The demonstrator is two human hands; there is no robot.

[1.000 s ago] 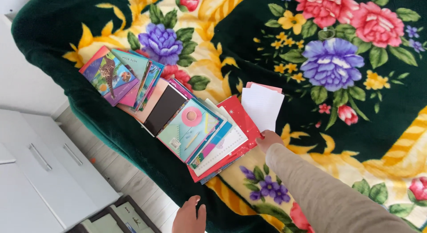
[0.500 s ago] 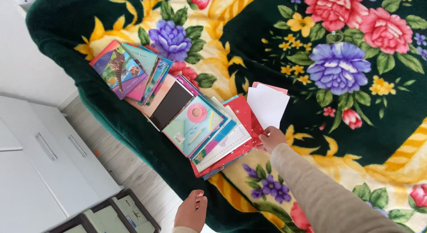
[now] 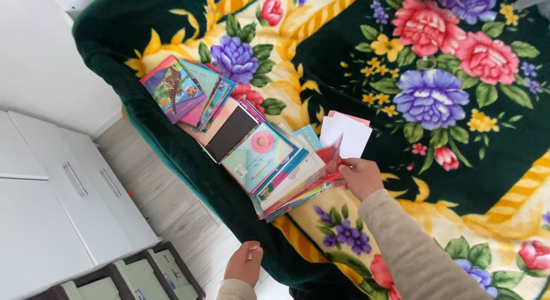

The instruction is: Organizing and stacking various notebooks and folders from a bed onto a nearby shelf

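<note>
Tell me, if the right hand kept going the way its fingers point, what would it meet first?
The right hand grips the red book's raised corner, fingers pointing up-left. Straight on, it would likely meet the white sheets next, though depth is unclear.

Dark green plush blanket with large pink, purple and yellow flowers and yellow striped bands, spread over a bed. White loose paper sheets lying on it, a pink sheet edge showing beneath them. White cabinet with two long metal handles, standing to the left of the bed. Pale wood-plank floor between cabinet and bed. Dark-framed tray with pale compartments on the floor below.
</note>
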